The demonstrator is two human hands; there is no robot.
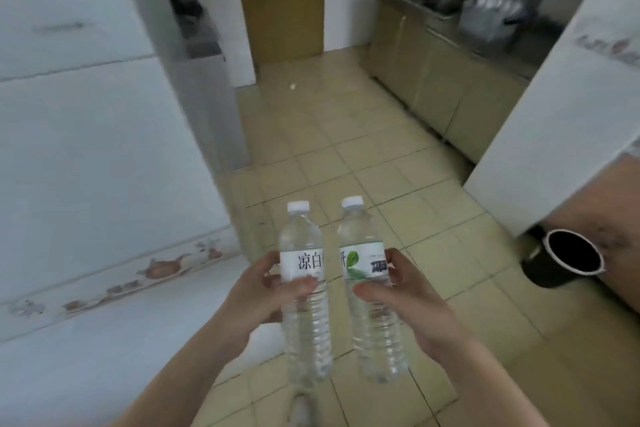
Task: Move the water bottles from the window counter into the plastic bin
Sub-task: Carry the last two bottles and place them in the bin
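Carrying one water bottle per hand, the person stands over a tiled floor (363, 156) in a narrow kitchen passage. The left hand (252, 298) has its grip wrapped around the left bottle (304, 288) at the label, thumb in front and fingers behind; the right hand (405, 302) is closed the same way around the right bottle (370, 288). Both bottles are capped, clear and held upright, long axes near vertical and tipped slightly away, just beside each other without clearly touching. No plastic bin shows anywhere in view, so which hand lies nearer to it cannot be told. A shrink-wrapped pack of bottles (491, 14) sits on the far bench (450, 35) at upper right, well apart. A dark cup (561, 258) stands at the right edge.
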